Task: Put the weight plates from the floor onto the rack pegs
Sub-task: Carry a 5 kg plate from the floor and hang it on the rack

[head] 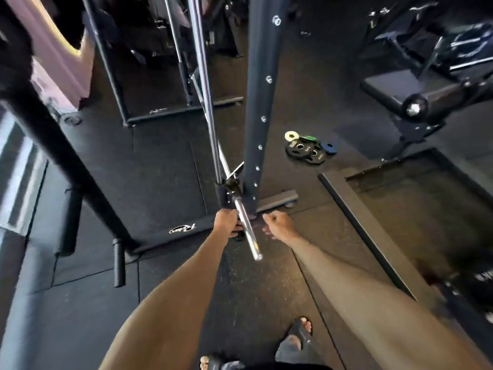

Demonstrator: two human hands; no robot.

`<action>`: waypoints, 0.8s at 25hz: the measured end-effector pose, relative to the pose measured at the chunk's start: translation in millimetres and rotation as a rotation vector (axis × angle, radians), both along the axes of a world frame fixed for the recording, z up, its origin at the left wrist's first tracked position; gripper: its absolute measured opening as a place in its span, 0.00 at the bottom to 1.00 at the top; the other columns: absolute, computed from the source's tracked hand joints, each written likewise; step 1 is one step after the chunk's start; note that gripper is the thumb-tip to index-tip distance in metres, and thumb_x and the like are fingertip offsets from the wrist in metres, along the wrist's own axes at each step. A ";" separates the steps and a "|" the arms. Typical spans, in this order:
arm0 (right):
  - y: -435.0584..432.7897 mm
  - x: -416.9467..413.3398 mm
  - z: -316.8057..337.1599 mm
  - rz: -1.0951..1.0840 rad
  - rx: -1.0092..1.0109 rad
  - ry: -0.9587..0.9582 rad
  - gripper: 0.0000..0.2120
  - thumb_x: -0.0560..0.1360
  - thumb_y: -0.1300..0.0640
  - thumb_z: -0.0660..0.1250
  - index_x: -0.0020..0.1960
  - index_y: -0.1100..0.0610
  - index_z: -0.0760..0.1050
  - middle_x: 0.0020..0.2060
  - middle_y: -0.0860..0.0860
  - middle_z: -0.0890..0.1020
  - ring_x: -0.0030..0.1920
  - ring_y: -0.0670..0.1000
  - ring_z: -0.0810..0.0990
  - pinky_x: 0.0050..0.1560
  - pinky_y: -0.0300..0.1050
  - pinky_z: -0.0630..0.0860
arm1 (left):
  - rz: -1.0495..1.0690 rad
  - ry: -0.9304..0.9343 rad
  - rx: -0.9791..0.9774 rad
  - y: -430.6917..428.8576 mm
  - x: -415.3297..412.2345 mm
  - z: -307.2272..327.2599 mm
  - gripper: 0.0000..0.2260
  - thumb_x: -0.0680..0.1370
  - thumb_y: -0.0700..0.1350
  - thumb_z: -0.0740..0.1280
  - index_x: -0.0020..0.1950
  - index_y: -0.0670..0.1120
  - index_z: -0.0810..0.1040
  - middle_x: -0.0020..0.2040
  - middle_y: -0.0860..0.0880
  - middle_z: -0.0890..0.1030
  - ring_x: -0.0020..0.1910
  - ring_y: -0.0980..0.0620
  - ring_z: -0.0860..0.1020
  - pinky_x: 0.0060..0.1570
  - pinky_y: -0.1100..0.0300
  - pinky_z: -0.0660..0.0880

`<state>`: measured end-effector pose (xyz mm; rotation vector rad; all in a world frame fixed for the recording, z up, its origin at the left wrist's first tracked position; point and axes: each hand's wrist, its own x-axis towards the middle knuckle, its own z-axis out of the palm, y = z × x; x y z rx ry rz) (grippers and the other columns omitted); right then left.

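Both our hands reach down beside the chrome peg (246,231) that juts toward us from the base of the dark steel upright (260,102). Our left hand (226,222) curls around something dark just left of the peg; what it is we cannot tell. Our right hand (278,224) is clenched in a loose fist just right of the peg, holding nothing. We see the weight plates (306,150) lying in a small overlapping heap on the floor (165,161) beyond the upright: black round ones with grip holes, a pale yellow one, a green one, a blue one. Open rubber matting, speckled and seamed, surrounds them. A raised platform edge (360,228) runs to our right.
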<state>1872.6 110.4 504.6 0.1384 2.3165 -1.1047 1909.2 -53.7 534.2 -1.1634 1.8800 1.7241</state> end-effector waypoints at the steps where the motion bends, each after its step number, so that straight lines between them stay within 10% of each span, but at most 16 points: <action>1: 31.1 -8.2 -7.9 -0.008 0.005 -0.021 0.13 0.79 0.46 0.63 0.43 0.54 0.74 0.38 0.55 0.86 0.38 0.53 0.86 0.48 0.54 0.81 | -0.057 -0.025 -0.021 31.4 -12.1 -4.0 0.08 0.81 0.43 0.61 0.45 0.42 0.76 0.36 0.45 0.79 0.33 0.48 0.78 0.45 0.54 0.77; 9: 218.3 -92.7 -30.3 -0.070 0.159 -0.074 0.12 0.80 0.47 0.61 0.54 0.54 0.76 0.50 0.55 0.84 0.52 0.58 0.83 0.56 0.57 0.80 | -0.544 -0.047 -0.249 221.7 -124.0 -12.5 0.09 0.83 0.41 0.56 0.54 0.40 0.76 0.48 0.40 0.84 0.37 0.47 0.80 0.36 0.58 0.75; 20: 307.8 -276.5 -80.2 0.069 0.193 -0.124 0.16 0.82 0.54 0.58 0.63 0.59 0.78 0.58 0.59 0.83 0.60 0.58 0.81 0.60 0.53 0.78 | -0.750 -0.108 -0.254 306.2 -316.3 -91.1 0.10 0.82 0.46 0.56 0.49 0.46 0.75 0.50 0.42 0.85 0.49 0.45 0.84 0.54 0.52 0.79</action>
